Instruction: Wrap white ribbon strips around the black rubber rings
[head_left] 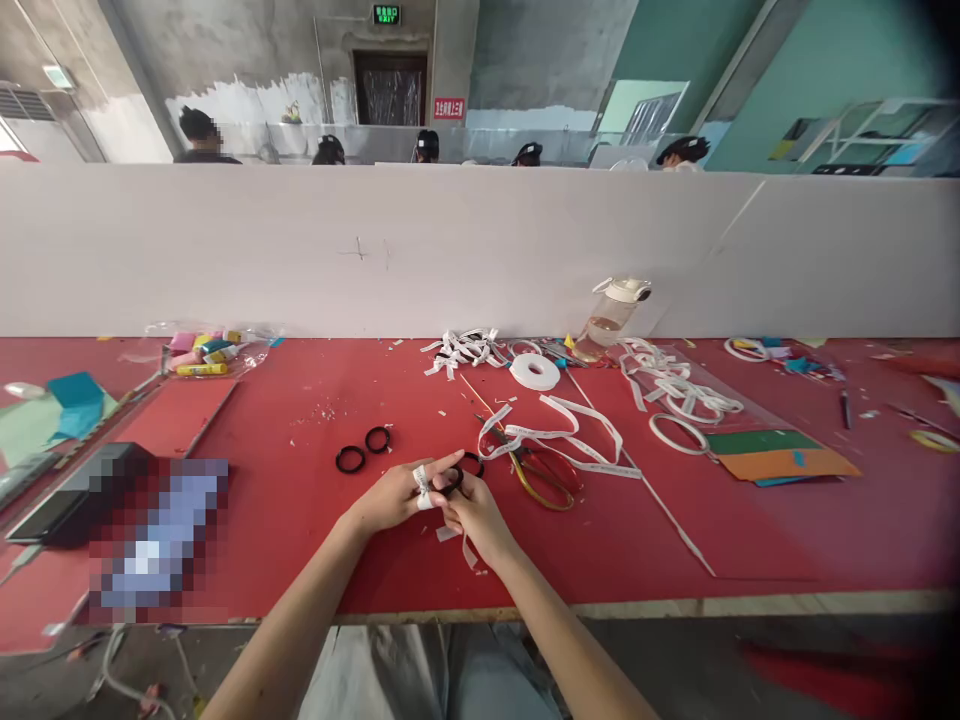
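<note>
My left hand [396,495] and my right hand [477,517] meet over the red table [300,540] near its front edge. Between their fingertips they pinch a small black ring [451,481]. A piece of white tape [422,487] is wrapped round a finger of my left hand, and another white strip [468,550] hangs below my right hand. Two more black rings [364,449] lie just left of my hands. Red-handled scissors [541,475] lie to the right, under loose white strips [559,435].
A white tape roll [535,371], a plastic bottle [609,318] and coloured paper sheets [780,453] sit further right. A bag of coloured items [204,352] and a dark device [67,495] lie on the left. A white partition [480,250] backs the table; people sit beyond it.
</note>
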